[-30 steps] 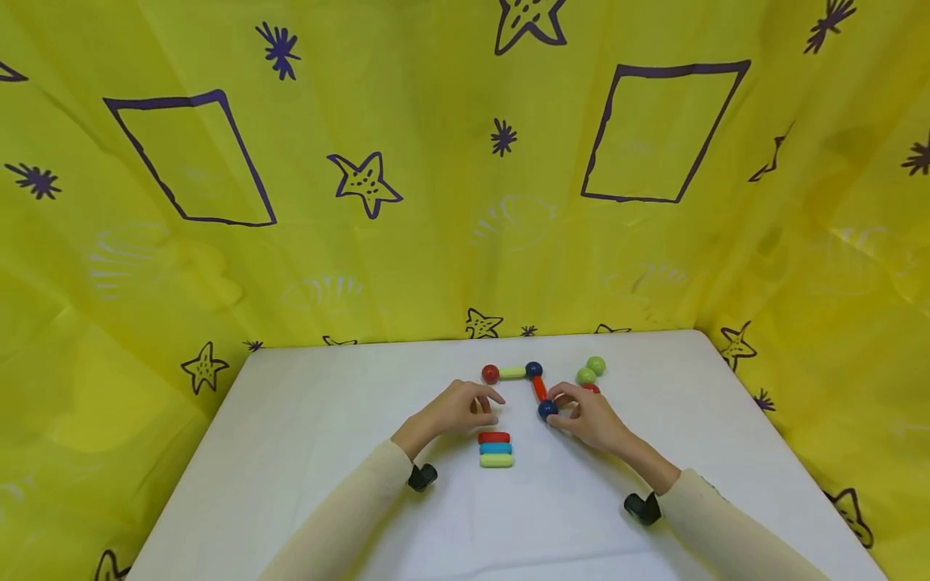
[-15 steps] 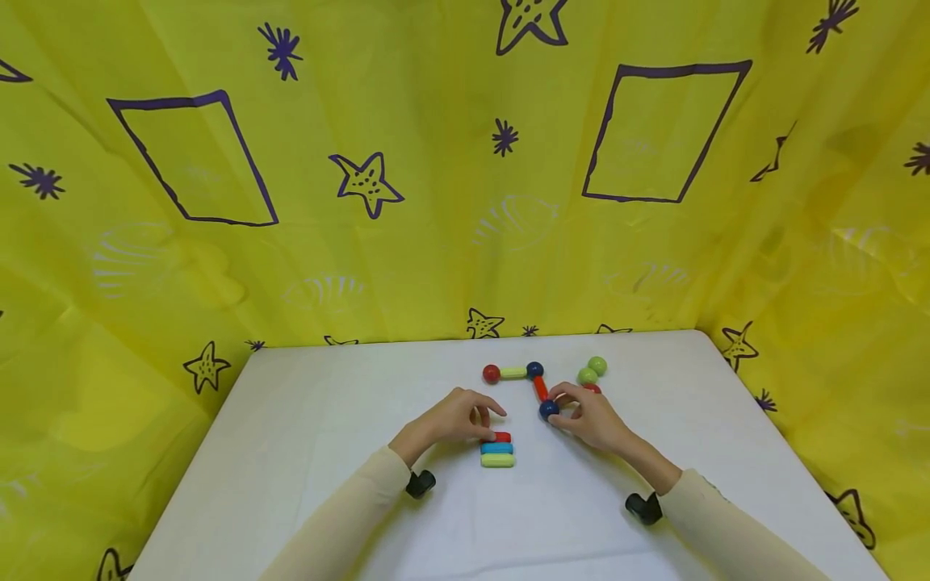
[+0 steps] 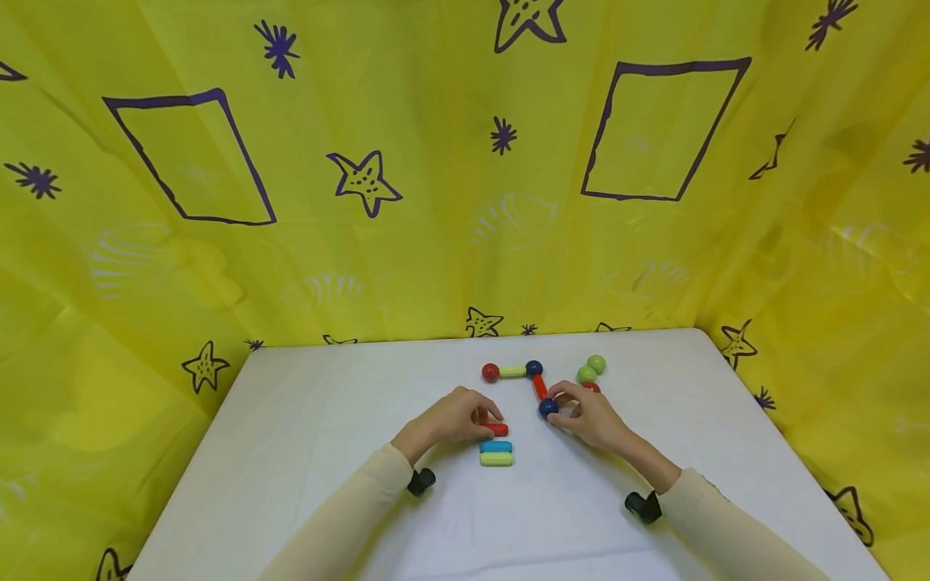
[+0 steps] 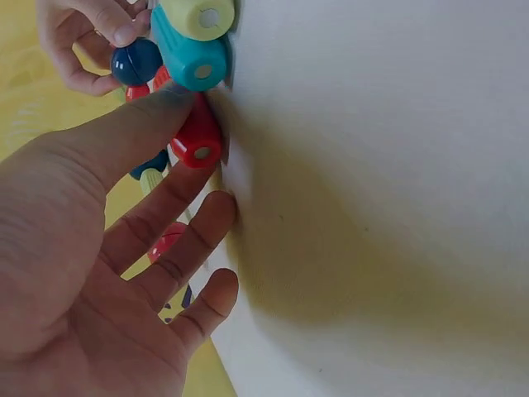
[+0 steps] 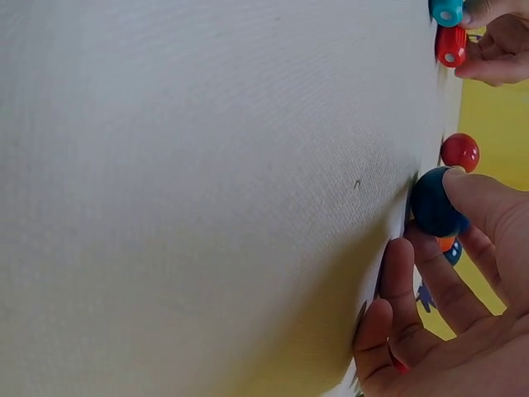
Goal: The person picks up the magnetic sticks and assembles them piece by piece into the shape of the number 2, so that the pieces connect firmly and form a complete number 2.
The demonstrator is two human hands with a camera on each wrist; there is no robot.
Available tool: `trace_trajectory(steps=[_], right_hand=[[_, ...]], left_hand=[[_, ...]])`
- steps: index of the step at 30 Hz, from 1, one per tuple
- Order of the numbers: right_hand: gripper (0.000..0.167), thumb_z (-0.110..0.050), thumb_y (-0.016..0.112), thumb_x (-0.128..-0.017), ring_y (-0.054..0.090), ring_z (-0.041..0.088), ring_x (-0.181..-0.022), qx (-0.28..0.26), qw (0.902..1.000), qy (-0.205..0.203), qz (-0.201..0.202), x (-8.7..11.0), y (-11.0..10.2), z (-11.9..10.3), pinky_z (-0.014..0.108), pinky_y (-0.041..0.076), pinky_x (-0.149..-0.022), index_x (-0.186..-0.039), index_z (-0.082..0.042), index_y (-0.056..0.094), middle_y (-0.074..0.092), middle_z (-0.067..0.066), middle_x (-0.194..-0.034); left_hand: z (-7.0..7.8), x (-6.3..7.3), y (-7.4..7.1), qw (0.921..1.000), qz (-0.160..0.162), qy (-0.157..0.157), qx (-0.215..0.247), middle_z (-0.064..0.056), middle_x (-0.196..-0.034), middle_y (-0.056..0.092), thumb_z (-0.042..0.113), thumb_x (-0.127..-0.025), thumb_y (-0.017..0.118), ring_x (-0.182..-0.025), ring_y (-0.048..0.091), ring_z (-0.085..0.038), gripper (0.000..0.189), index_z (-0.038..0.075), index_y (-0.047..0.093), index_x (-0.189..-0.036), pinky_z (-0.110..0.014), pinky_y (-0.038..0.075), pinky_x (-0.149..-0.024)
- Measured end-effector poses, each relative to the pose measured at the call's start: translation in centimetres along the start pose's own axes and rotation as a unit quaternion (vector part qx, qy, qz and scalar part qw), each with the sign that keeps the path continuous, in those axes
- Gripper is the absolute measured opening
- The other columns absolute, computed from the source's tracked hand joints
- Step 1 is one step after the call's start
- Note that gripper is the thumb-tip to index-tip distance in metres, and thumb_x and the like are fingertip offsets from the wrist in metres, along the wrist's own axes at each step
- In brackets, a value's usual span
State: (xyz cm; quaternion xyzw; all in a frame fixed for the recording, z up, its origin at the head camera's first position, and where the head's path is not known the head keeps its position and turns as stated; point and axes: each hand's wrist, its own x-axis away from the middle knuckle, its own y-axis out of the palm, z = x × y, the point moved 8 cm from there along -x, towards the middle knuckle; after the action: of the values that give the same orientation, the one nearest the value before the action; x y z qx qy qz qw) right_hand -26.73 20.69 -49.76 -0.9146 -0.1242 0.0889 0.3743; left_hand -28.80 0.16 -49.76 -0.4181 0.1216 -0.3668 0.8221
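My left hand (image 3: 459,415) pinches a red magnetic rod (image 4: 198,139) between thumb and fingers, a short gap away from the blue rod (image 3: 496,446). A pale yellow rod (image 3: 496,459) lies against the blue one on the near side. With thumb and fingertips my right hand (image 3: 592,415) grips a dark blue ball (image 5: 436,203). That ball ends a bent chain: an orange-red rod (image 3: 540,386) leads from it to a second dark blue ball (image 3: 534,368), then a pale yellow rod (image 3: 513,371) runs left to a red ball (image 3: 490,373).
Two green balls (image 3: 592,369) and a red ball (image 3: 592,388), partly hidden by the right hand, sit at the back right of the white table (image 3: 327,420). Behind the table hangs a yellow curtain (image 3: 429,266) with drawn stars.
The left hand has come down onto the red rod, taken hold of it and slid it away from the blue rod, toward the back. My right hand stays on its ball.
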Motion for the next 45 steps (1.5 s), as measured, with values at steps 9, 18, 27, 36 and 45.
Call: trace_trajectory(steps=[9,18,27,36,45], right_hand=[[0.029,-0.010,0.078,-0.091,0.056,0.016,-0.069,-0.002,1.0000,-0.004,0.003,-0.1,-0.1,0.1,0.026,0.049,-0.064,-0.116,-0.012,0.065,0.073,0.013,-0.110],[0.029,-0.010,0.079,-0.090,0.055,0.015,-0.068,-0.005,0.9999,-0.005,0.014,0.0,0.0,0.2,0.025,0.049,-0.062,-0.116,-0.013,0.066,0.074,0.011,-0.108],[0.029,-0.010,0.080,-0.090,0.053,0.016,-0.064,-0.005,0.9998,-0.001,0.019,0.1,0.2,0.1,0.025,0.046,-0.059,-0.115,-0.013,0.066,0.074,0.011,-0.108],[0.028,-0.012,0.080,-0.090,0.055,0.015,-0.066,0.002,0.9996,-0.005,0.029,-0.2,0.3,0.0,0.026,0.048,-0.061,-0.115,-0.012,0.066,0.074,0.012,-0.107],[0.028,-0.013,0.080,-0.090,0.055,0.014,-0.066,-0.002,0.9996,-0.005,0.029,-0.1,0.1,-0.1,0.025,0.047,-0.060,-0.115,-0.011,0.067,0.075,0.012,-0.107]], left_hand=[[0.0,-0.2,-0.1,0.9999,0.010,0.006,0.003,0.009,-0.076,0.064,0.016,-0.090,0.081,-0.074,0.053,-0.008,0.016,0.016,0.079,-0.106,-0.021,0.048,-0.069],[0.0,-0.3,-0.1,0.9998,0.016,0.010,0.012,0.008,-0.076,0.065,0.015,-0.089,0.081,-0.073,0.053,-0.008,0.015,0.016,0.078,-0.104,-0.021,0.047,-0.068],[0.2,-1.1,-0.4,0.9992,0.032,0.011,0.024,0.005,-0.077,0.064,0.014,-0.090,0.080,-0.071,0.053,-0.009,0.016,0.015,0.079,-0.106,-0.021,0.047,-0.066],[0.3,-2.6,-0.6,0.9984,0.046,0.002,0.034,0.005,-0.075,0.064,0.016,-0.090,0.081,-0.068,0.052,-0.010,0.016,0.016,0.079,-0.106,-0.021,0.045,-0.063],[0.6,-3.7,-0.3,0.9987,0.043,0.009,0.028,0.007,-0.074,0.065,0.017,-0.090,0.081,-0.067,0.053,-0.009,0.016,0.015,0.080,-0.106,-0.020,0.046,-0.064]])
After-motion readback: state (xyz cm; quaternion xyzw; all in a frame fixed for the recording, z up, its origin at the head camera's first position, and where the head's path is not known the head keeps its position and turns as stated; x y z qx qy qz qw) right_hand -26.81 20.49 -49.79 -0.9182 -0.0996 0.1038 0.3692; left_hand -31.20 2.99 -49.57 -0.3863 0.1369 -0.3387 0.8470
